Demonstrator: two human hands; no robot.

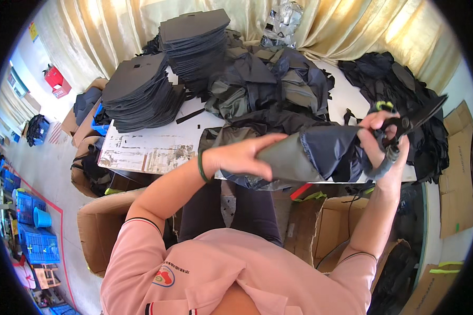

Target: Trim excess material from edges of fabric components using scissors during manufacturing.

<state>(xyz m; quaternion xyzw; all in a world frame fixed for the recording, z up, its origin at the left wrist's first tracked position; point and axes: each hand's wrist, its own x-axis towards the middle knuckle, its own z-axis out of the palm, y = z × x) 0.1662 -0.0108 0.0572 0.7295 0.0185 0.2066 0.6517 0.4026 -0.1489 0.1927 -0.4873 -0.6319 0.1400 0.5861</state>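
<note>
Across the table's near edge stretches a sewn fabric piece (pixel 291 157), grey-green on one part and dark navy on the other. My left hand (pixel 239 157) grips its left end, thumb in front and fingers behind. At its right end, my right hand (pixel 381 139) is closed around a pair of black scissors (pixel 423 115), whose blades point up and to the right, away from the fabric. The right hand's fingers lie against the fabric's edge; whether they pinch it too cannot be made out. A grey band circles the right wrist and a green bangle the left.
Tall stacks of dark flat panels (pixel 136 92) stand on the white table (pixel 142 155) at the left. Crumpled dark fabric pieces (pixel 268 79) are heaped behind my hands, and more black fabric (pixel 399 84) lies at the right. Open cardboard boxes (pixel 97 231) flank my legs below the edge.
</note>
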